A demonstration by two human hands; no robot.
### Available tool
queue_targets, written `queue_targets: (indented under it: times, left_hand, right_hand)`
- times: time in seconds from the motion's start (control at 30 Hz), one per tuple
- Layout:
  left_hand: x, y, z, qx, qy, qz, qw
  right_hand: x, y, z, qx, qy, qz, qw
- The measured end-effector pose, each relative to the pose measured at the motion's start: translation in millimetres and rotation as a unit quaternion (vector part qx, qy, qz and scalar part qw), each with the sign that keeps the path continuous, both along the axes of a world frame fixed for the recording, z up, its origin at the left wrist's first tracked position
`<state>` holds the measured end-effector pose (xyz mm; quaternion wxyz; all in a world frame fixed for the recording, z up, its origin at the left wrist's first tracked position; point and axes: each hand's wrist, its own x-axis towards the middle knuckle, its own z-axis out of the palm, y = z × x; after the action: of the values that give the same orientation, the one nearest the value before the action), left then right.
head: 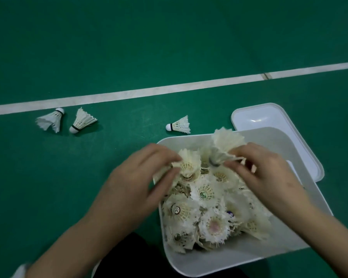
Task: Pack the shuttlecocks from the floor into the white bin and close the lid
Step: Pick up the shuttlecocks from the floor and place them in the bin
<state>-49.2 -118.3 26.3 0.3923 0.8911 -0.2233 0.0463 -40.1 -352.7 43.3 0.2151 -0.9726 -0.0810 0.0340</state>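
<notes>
A white rounded-rectangular plastic bin (219,263) is seen on the green court floor (109,47), heaped with worn white feather shuttlecocks (209,207). Its white plastic lid (269,117) is laid flat on the floor behind the bin, partly covered by the bin's far right corner; the bin is uncovered. The left hand (137,183) is closed on a feather shuttlecock (189,163) at the bin's far left side, pinched by the skirt. The right hand (263,173) is clamped on another feather shuttlecock (225,143), cork down, over the pile. Three loose white shuttlecocks are left on the floor beyond the bin: one (180,125) just beside its far edge, two (82,121) (50,121) further left, near a white court line (169,89).
</notes>
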Motion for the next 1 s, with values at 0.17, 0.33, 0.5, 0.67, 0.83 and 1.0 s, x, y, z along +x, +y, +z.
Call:
queue_targets:
  times: [0.17, 0.33, 0.5, 0.67, 0.83, 1.0]
  left_hand:
    - [14.7, 37.0, -25.0, 0.102, 0.102, 0.070, 0.987]
    - [18.1, 50.9, -41.2, 0.126, 0.130, 0.092, 0.979]
    - [29.2, 55.6, -54.0, 0.138, 0.141, 0.082, 0.977]
    - [63.8, 54.2, -65.0, 0.166, 0.126, 0.057, 0.976]
    - [117.5, 59.5, -87.7, 0.251, 0.126, 0.065, 0.958]
    - [171.5, 80.9, -114.8, 0.378, 0.141, 0.091, 0.910]
  right_hand:
    - [24.0, 3.5, -31.7, -0.123, 0.048, 0.010, 0.991]
    - [34.0, 12.8, -61.1, -0.167, 0.142, 0.042, 0.975]
    - [37.9, 19.9, -16.0, -0.222, 0.171, 0.073, 0.957]
    - [71.4, 51.3, 4.1, -0.080, 0.066, 0.060, 0.993]
    - [130.5, 68.7, -48.3, -0.078, 0.116, 0.001, 0.990]
    - [174.7, 81.4, -91.4, -0.108, 0.256, -0.060, 0.959]
